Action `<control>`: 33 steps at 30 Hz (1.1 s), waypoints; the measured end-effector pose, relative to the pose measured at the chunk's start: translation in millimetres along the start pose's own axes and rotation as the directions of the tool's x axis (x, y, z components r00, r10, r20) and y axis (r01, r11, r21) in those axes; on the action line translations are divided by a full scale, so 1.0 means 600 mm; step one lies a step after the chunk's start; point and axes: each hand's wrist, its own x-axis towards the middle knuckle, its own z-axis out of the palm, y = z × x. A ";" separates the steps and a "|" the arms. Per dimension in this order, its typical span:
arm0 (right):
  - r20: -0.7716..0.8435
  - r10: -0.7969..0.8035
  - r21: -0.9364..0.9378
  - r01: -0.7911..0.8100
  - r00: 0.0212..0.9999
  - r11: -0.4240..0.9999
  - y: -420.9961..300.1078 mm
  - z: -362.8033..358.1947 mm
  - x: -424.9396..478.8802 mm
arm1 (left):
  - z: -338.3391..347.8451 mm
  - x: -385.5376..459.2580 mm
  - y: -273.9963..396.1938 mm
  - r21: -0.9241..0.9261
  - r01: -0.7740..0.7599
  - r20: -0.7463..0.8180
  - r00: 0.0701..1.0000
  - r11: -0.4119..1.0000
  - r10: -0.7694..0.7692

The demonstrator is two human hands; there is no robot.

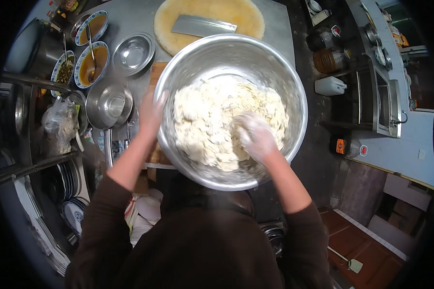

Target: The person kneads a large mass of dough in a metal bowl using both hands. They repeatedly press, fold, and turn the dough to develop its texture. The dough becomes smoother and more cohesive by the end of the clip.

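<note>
A large stainless steel bowl [235, 186] stands before me, holding a rough, floury mass of dough [202, 123]. My left hand [152, 112] is at the bowl's left rim, its fingertips over the edge; it is blurred. Inside the bowl, my right hand [253, 135] is pressed into the dough right of the middle, coated in white flour. Its fingers are curled and partly hidden, so whether they grip any dough cannot be told.
Behind the bowl, a cleaver [204, 26] lies on a round chopping board [209, 9]. Leftward are metal bowls [133, 54], a saucepan [105, 104], patterned bowls of sauce [81, 68] with spoons, and a plastic bag [59, 119]. A wooden board [155, 155] shows under the bowl's left side.
</note>
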 end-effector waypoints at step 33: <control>0.574 0.194 -0.233 -0.069 0.796 0.970 -0.132 0.048 0.202 | -0.014 0.006 -0.003 0.028 -0.046 0.089 0.995 0.999 0.043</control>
